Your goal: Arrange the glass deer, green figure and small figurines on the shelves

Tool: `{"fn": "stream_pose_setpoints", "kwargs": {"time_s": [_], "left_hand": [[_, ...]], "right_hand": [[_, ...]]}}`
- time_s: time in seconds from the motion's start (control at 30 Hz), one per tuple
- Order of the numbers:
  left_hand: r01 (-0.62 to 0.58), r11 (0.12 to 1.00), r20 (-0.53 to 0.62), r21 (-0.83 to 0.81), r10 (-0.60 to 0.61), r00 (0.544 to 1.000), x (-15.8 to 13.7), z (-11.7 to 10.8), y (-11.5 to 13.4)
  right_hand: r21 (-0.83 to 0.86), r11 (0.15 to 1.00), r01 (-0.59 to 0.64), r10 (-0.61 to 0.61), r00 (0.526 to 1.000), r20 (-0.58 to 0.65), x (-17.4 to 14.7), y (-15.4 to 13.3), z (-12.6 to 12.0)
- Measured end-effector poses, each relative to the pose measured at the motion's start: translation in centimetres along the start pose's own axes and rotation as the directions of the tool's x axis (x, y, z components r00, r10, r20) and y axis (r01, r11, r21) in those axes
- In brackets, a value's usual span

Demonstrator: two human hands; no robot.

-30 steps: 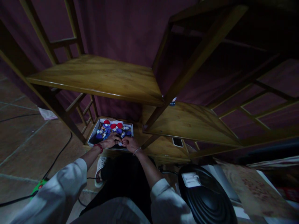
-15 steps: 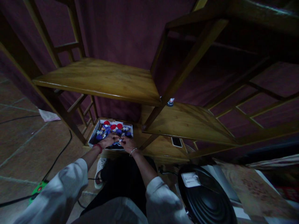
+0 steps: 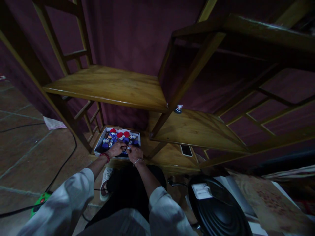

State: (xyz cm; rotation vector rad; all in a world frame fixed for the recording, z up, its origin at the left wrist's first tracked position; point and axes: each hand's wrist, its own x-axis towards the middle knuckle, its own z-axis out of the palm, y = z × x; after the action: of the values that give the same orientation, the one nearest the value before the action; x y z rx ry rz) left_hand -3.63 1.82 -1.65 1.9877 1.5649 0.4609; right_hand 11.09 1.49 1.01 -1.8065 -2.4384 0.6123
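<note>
A shallow white box (image 3: 97, 149) stands on the lowest shelf, filled with several small blue-and-white figurines (image 3: 113, 139). Some show red round parts (image 3: 119, 134), others dark blue ones. Over the box's near side, my left hand (image 3: 116, 149), with a red bead bracelet at the wrist, has its fingers curled in towards my right hand. My right hand (image 3: 135, 154), wearing a silver bangle, is closed beside it. Between the fingertips of both hands shows a small whitish figurine (image 3: 128, 148), partly hidden by the fingers.
One figurine (image 3: 178, 108) stands on the middle-right shelf (image 3: 201, 127) beside a wooden post. A phone (image 3: 186, 150) lies on the lowest shelf. An upper shelf board (image 3: 108, 85) juts out above the box. At the lower right is a black ribbed stool (image 3: 219, 209); cables run across the floor at left.
The view has shifted slightly. Both hands stay together over the box, with the small figurine still between their fingers.
</note>
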Motion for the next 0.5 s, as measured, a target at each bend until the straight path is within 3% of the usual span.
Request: {"fn": "stream_pose_setpoints", "kwargs": {"time_s": [0.5], "left_hand": [[0.124, 0.986, 0.007, 0.111, -0.126, 0.992, -1.1, -0.1, 1.0]], "right_hand": [[-0.009, 0.998, -0.068, 0.068, 0.998, 0.003, 0.9, 0.2, 0.0]]}}
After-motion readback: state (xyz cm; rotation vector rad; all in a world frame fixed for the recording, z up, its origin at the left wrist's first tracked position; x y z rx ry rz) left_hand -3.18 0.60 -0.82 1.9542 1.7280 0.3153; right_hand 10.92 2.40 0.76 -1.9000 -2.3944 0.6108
